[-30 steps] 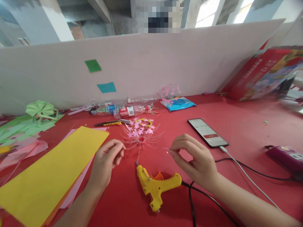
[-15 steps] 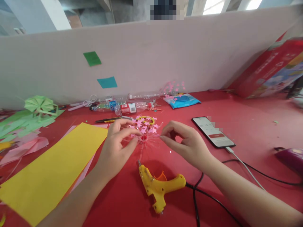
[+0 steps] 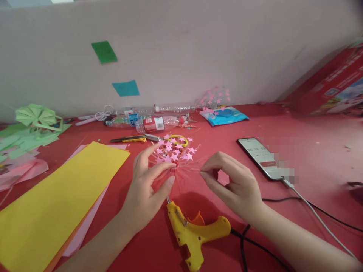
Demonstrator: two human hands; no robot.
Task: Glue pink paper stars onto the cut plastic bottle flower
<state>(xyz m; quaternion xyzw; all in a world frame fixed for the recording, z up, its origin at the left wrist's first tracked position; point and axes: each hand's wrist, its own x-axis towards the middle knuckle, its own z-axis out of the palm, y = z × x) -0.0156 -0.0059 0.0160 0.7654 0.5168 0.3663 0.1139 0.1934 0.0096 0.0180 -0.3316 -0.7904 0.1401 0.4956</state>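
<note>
A clear plastic bottle top cut into thin strips [image 3: 185, 170] lies splayed on the red table, with a red cap [image 3: 176, 164] at its middle. Pink paper stars [image 3: 174, 156] are fixed to many of its strips. My left hand [image 3: 147, 185] has its fingers spread, the index fingertip touching the cap and the thumb apart from it. On the right, my right hand [image 3: 232, 185] pinches a thin clear strip between thumb and forefinger; a pink star [image 3: 223, 177] shows through the gap of its fingers. Just in front lies a yellow glue gun [image 3: 187, 230], its nozzle towards the cap.
Yellow paper [image 3: 65, 200] lies left, green paper scraps [image 3: 25, 139] beyond it. Behind are a box cutter [image 3: 129, 139], yellow-handled scissors [image 3: 183, 140], plastic bottles [image 3: 154, 124] and a blue wipes pack [image 3: 225, 115]. A phone [image 3: 261, 156] and black cord [image 3: 244, 241] lie right.
The view has tipped down. My left thumb has come away from the cap, while my right hand still pinches a strip and sits slightly farther right.
</note>
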